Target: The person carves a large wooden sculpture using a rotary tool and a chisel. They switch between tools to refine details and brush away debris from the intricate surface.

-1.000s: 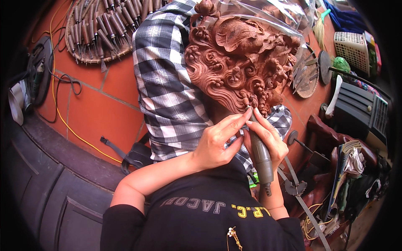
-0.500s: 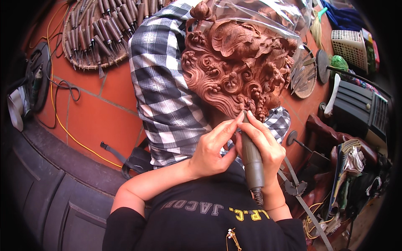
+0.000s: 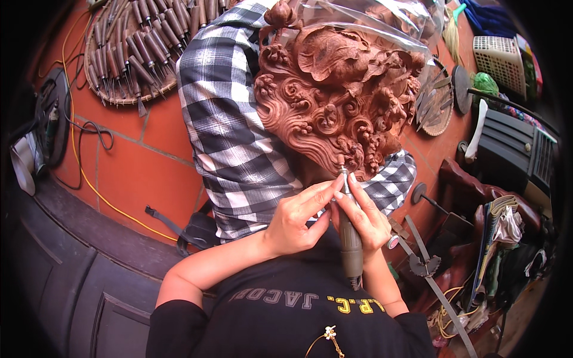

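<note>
A grey rotary tool [image 3: 352, 250] lies in my right hand [image 3: 367, 222], its cord end pointing back at my body. The fingers of my left hand [image 3: 295, 218] are pressed together, their tips touching the tool's metal neck beside my right fingertips. At the tool's front a small reddish-brown bit [image 3: 341, 160] is at the lower edge of a wood carving [image 3: 325, 116]. Swirls, curling leaves and a bud cover the reddish wood. Black-and-white plaid cloth [image 3: 224, 119] lies over my lap, around and under the carving. Clear plastic [image 3: 364, 27] covers the carving's far end.
On the tiled floor, far left, a round woven tray [image 3: 98, 89] holds many wood-handled chisels. Another basket [image 3: 439, 119] with blades stands to the right. A yellow cord [image 3: 95, 188] runs along the left. A cream plastic basket [image 3: 498, 62] and a grey case [image 3: 513, 149] are at right.
The tool has drawn back slightly toward me and turned more upright, so its neck and bit now show. My right hand moved with it, and the left fingertips slid down a little.
</note>
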`<control>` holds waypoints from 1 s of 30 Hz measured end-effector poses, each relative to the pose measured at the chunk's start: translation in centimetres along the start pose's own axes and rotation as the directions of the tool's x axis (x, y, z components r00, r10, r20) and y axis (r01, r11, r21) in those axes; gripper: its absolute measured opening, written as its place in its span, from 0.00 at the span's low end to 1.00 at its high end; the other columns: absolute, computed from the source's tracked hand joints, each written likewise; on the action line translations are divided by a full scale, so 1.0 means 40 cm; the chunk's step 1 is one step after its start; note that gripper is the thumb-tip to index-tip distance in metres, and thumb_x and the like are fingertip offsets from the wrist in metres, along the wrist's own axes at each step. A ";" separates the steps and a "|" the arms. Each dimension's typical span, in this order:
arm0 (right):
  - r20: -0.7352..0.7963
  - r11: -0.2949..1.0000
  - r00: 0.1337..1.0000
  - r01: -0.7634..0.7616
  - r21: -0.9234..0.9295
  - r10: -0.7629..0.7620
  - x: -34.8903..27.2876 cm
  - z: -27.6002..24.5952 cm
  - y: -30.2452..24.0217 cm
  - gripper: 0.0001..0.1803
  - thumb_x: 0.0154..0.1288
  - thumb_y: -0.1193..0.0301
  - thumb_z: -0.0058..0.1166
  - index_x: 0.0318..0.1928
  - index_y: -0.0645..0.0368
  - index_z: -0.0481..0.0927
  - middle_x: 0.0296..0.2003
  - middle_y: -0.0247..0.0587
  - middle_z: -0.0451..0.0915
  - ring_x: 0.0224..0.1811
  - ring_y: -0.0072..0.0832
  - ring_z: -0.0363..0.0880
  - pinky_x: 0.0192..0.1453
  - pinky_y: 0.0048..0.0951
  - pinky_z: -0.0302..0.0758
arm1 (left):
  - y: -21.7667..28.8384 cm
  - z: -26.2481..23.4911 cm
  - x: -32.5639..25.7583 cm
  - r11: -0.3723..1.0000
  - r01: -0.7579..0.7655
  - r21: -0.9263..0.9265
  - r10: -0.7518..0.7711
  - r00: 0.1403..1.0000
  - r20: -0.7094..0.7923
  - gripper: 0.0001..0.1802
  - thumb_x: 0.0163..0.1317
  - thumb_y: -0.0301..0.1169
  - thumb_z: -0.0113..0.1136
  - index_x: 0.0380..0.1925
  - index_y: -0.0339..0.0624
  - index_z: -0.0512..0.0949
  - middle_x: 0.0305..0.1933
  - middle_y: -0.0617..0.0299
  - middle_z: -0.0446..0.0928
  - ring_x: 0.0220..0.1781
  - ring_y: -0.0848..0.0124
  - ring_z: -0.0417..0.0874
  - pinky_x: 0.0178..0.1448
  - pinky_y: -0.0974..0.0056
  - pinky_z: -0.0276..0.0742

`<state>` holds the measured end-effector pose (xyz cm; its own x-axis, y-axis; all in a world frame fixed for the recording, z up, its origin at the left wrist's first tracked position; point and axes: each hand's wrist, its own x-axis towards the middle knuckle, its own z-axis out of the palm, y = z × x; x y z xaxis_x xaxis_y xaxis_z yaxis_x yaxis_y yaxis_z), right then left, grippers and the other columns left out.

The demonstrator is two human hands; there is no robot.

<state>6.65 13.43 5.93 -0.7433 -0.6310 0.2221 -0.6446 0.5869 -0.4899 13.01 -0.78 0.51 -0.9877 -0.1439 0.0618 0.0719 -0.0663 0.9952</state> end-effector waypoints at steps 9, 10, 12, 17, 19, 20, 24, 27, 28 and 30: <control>-0.068 0.981 0.981 0.183 0.057 -0.179 -0.038 0.027 0.086 0.19 0.50 0.77 0.67 0.46 0.58 0.87 0.53 0.61 0.80 0.52 0.49 0.84 0.51 0.38 0.86 | -0.015 0.012 0.011 0.989 -0.103 0.106 0.101 0.995 0.019 0.36 0.51 0.13 0.60 0.65 0.37 0.71 0.56 0.46 0.78 0.50 0.54 0.85 0.48 0.60 0.84; -0.081 0.982 0.981 0.180 0.060 -0.175 -0.043 0.031 0.090 0.18 0.51 0.77 0.67 0.45 0.58 0.87 0.53 0.61 0.80 0.52 0.49 0.84 0.50 0.38 0.86 | -0.011 0.013 0.009 0.992 -0.075 0.102 0.074 0.997 0.023 0.36 0.51 0.13 0.60 0.65 0.37 0.71 0.56 0.46 0.78 0.49 0.54 0.85 0.48 0.60 0.84; -0.092 0.976 0.977 0.201 0.086 -0.193 -0.046 0.040 0.095 0.18 0.50 0.77 0.66 0.45 0.58 0.87 0.53 0.61 0.80 0.52 0.49 0.84 0.50 0.38 0.86 | -0.001 0.012 0.002 0.995 -0.021 0.093 0.018 0.999 0.030 0.36 0.51 0.13 0.59 0.65 0.37 0.72 0.55 0.47 0.78 0.48 0.55 0.86 0.47 0.61 0.83; -0.074 0.969 0.974 0.222 0.108 -0.215 -0.049 0.036 0.105 0.19 0.50 0.77 0.66 0.46 0.57 0.87 0.53 0.58 0.80 0.52 0.48 0.84 0.50 0.37 0.86 | -0.013 0.017 -0.011 0.996 -0.033 0.089 0.031 0.999 0.027 0.38 0.50 0.12 0.60 0.66 0.38 0.71 0.58 0.48 0.77 0.38 0.67 0.85 0.36 0.68 0.82; -0.096 0.966 0.972 0.226 0.126 -0.214 -0.047 0.031 0.109 0.19 0.50 0.77 0.67 0.47 0.57 0.87 0.53 0.58 0.80 0.52 0.48 0.84 0.50 0.37 0.86 | -0.013 0.019 -0.008 0.994 -0.057 0.097 0.054 0.998 0.034 0.38 0.50 0.12 0.60 0.66 0.38 0.71 0.58 0.48 0.76 0.38 0.68 0.84 0.35 0.68 0.82; -0.107 0.964 0.971 0.227 0.136 -0.214 -0.046 0.029 0.109 0.19 0.50 0.77 0.67 0.47 0.57 0.87 0.53 0.58 0.80 0.52 0.48 0.84 0.50 0.37 0.86 | -0.013 0.021 -0.004 0.991 -0.078 0.106 0.074 0.997 0.035 0.38 0.50 0.12 0.60 0.66 0.38 0.71 0.58 0.48 0.76 0.38 0.68 0.84 0.35 0.69 0.82; -0.095 0.971 0.976 0.206 0.117 -0.196 -0.041 0.023 0.104 0.19 0.50 0.77 0.67 0.47 0.57 0.87 0.54 0.57 0.80 0.52 0.46 0.84 0.49 0.35 0.86 | 0.005 0.024 0.002 0.992 -0.034 0.118 0.031 0.999 0.023 0.37 0.51 0.14 0.59 0.66 0.39 0.71 0.56 0.48 0.78 0.46 0.57 0.86 0.45 0.62 0.83; -0.065 0.972 0.982 0.184 0.146 -0.176 -0.040 0.017 0.099 0.19 0.50 0.77 0.68 0.46 0.57 0.87 0.54 0.57 0.80 0.51 0.45 0.85 0.48 0.34 0.86 | 0.007 0.019 -0.010 0.995 0.023 0.093 -0.026 0.999 0.040 0.37 0.51 0.14 0.59 0.66 0.39 0.70 0.56 0.47 0.77 0.45 0.57 0.86 0.44 0.63 0.83; -0.058 0.974 0.985 0.172 0.148 -0.165 -0.042 0.017 0.099 0.19 0.49 0.77 0.68 0.46 0.57 0.87 0.54 0.57 0.80 0.50 0.44 0.86 0.48 0.34 0.86 | 0.008 0.019 -0.009 0.996 0.018 0.093 -0.022 0.999 0.042 0.37 0.51 0.14 0.59 0.66 0.39 0.70 0.56 0.47 0.77 0.45 0.58 0.86 0.44 0.63 0.83; -0.054 0.975 0.988 0.154 0.158 -0.147 -0.043 0.014 0.099 0.20 0.49 0.76 0.68 0.46 0.57 0.88 0.54 0.57 0.81 0.49 0.44 0.86 0.47 0.33 0.86 | 0.013 0.018 -0.004 0.996 0.008 0.092 -0.012 0.999 0.046 0.37 0.51 0.14 0.59 0.66 0.39 0.70 0.56 0.47 0.77 0.44 0.58 0.86 0.44 0.63 0.83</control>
<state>5.47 16.55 3.13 -0.6488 -0.6822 0.3371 -0.7150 0.3948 -0.5770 13.10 -0.06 1.09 -0.9938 -0.0979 0.0531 0.0510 0.0242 0.9984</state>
